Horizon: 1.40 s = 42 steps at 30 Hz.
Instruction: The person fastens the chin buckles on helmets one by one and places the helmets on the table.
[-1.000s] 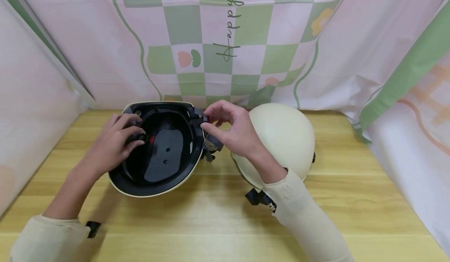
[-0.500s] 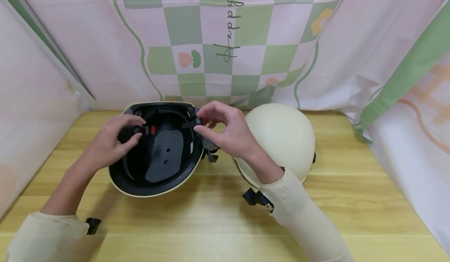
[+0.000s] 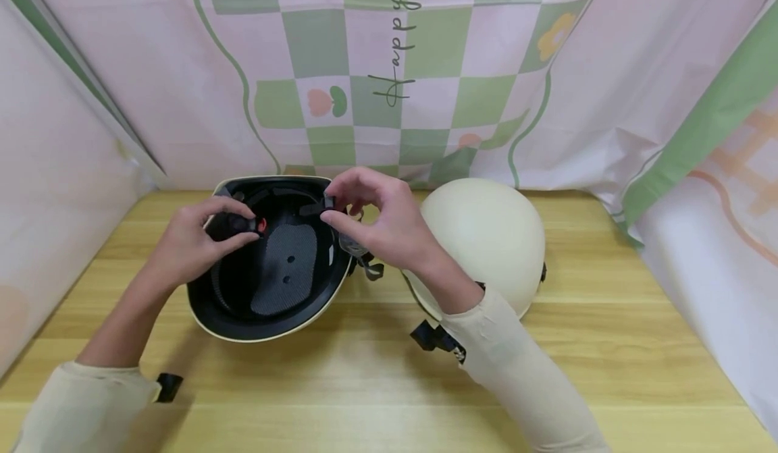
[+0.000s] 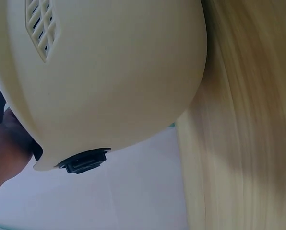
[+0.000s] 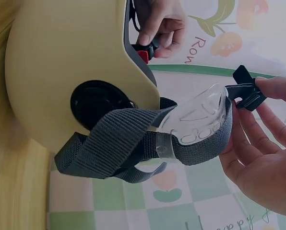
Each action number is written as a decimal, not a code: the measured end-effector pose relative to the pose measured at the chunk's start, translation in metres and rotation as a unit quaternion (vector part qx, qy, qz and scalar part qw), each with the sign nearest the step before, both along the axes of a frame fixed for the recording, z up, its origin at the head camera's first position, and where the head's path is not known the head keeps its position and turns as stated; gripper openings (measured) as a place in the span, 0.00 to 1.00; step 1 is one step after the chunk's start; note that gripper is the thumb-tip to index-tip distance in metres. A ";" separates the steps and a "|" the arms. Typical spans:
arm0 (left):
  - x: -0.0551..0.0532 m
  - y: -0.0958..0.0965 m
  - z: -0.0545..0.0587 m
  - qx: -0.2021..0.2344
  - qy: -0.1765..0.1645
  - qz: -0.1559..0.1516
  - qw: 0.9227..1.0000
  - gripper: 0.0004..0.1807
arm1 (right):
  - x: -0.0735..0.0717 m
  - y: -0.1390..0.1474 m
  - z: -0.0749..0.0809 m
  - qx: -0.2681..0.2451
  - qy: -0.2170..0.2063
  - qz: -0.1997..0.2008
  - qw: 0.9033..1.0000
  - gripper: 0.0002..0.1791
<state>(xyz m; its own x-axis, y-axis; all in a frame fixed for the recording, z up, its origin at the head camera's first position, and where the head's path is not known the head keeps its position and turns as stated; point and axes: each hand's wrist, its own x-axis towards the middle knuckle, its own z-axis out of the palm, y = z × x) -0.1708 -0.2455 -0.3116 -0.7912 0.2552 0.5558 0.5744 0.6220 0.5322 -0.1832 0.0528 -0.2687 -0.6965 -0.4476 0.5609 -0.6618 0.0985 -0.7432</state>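
An upturned cream helmet (image 3: 267, 335) with black lining lies on the table, its opening facing up. Over its left side, my left hand (image 3: 193, 242) pinches a black buckle half with a red part (image 5: 143, 54) between thumb and fingers. At the right rim, my right hand (image 3: 389, 227) holds the other black buckle half (image 5: 251, 98) by its thumb and fingertips. That half hangs on a grey webbing strap (image 5: 119, 139) with a clear chin cup (image 5: 196, 117). The two halves are apart. In the left wrist view the helmet's shell (image 4: 114, 76) hides most of my left hand.
A second cream helmet (image 3: 486, 230) sits dome up to the right, partly behind my right forearm. Its black strap end (image 3: 433, 336) lies near my sleeve. A patterned curtain (image 3: 377, 55) hangs behind the wooden table (image 3: 365, 385).
My right hand has moved left with its buckle half, over the helmet's rim. My left hand has shifted its grip, and the red part now points right. The gap between the hands has narrowed.
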 end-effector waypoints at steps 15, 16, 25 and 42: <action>0.001 -0.001 0.002 0.033 -0.039 -0.002 0.999 0.16 | -0.006 -0.019 -0.003 0.027 -0.009 0.006 1.000 0.14; 0.002 -0.001 0.002 0.039 -0.042 -0.008 0.998 0.16 | -0.006 -0.021 -0.004 0.032 -0.012 0.004 0.999 0.15; 0.004 -0.003 0.003 0.113 -0.071 -0.057 0.989 0.16 | -0.010 -0.034 -0.011 0.085 -0.057 -0.029 0.994 0.15; 0.005 -0.014 0.003 0.114 -0.135 -0.071 0.982 0.15 | -0.014 -0.055 -0.018 0.110 -0.068 -0.023 0.991 0.14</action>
<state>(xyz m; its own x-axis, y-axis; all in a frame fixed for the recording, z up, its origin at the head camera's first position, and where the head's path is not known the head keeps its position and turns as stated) -0.1655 -0.2590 -0.3084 -0.8834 0.2663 0.3857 0.4649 0.3931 0.7933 -0.1973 -0.0017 -0.2866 -0.7819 -0.5142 0.3524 -0.5472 0.2955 -0.7831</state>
